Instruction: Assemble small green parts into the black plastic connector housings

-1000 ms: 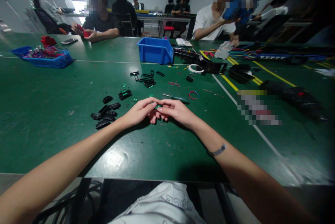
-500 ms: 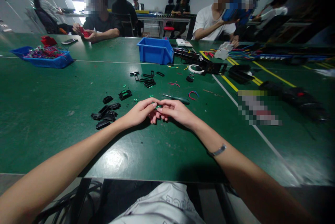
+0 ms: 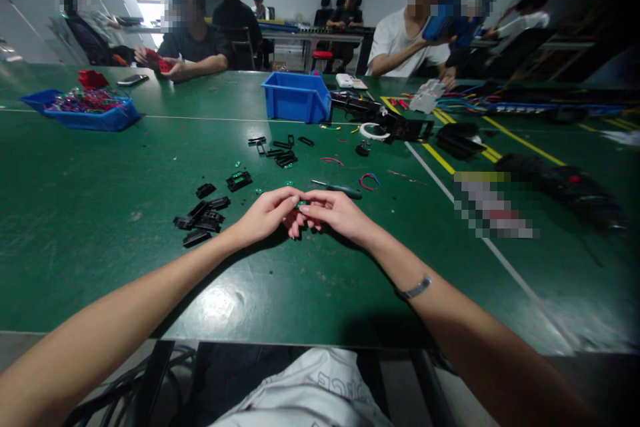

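Just above the green table [image 3: 150,267], my left hand [image 3: 270,214] and my right hand [image 3: 337,212] meet at the fingertips. Both are closed on one small green circuit board [image 3: 302,203], mostly covered by the fingers. Beyond them lies a screwdriver [image 3: 345,191] with a dark green handle. A pile of black plastic housings [image 3: 204,219] is left of my left hand. Behind it sits a black housing [image 3: 239,180] with green inside. Several tiny green pieces [image 3: 238,164] are scattered nearby, and black plastic frames [image 3: 285,158] lie farther back.
A blue bin [image 3: 295,97] stands at the back middle. At far left, a blue tray [image 3: 95,119] holds wires. Short wires [image 3: 369,181], a white ring [image 3: 374,132] and black parts [image 3: 457,140] lie to the right. Two people [image 3: 200,47] [image 3: 400,40] work across the table.
My fingers shift very slightly around the green board; both hands stay in the same place. Across the table, a person's hands move a little with a red object.
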Motion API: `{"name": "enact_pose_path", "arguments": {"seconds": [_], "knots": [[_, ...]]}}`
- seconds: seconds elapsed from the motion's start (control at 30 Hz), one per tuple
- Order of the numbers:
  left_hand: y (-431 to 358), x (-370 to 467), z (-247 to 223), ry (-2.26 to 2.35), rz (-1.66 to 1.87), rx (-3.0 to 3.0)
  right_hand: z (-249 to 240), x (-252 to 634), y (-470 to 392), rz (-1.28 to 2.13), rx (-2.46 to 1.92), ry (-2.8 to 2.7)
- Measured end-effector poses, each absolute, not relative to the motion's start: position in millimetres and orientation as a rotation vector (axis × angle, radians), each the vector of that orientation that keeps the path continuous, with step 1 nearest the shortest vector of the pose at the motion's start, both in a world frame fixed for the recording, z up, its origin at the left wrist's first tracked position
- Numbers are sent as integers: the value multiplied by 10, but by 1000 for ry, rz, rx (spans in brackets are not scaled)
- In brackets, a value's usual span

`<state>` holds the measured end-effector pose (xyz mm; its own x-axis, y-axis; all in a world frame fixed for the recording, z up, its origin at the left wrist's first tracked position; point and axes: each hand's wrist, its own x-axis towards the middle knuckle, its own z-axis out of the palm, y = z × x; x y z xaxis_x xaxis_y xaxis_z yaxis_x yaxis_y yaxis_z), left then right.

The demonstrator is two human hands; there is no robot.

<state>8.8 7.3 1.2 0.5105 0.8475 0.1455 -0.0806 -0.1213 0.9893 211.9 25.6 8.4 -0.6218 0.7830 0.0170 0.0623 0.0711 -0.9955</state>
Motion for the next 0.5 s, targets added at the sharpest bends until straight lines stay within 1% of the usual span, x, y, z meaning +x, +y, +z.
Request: {"name": "enact_pose_path", "arguments": {"seconds": [0.5], "knots": [[79, 82, -6, 711, 940, 1475, 79, 2094, 237, 1640, -857, -1673]]}}
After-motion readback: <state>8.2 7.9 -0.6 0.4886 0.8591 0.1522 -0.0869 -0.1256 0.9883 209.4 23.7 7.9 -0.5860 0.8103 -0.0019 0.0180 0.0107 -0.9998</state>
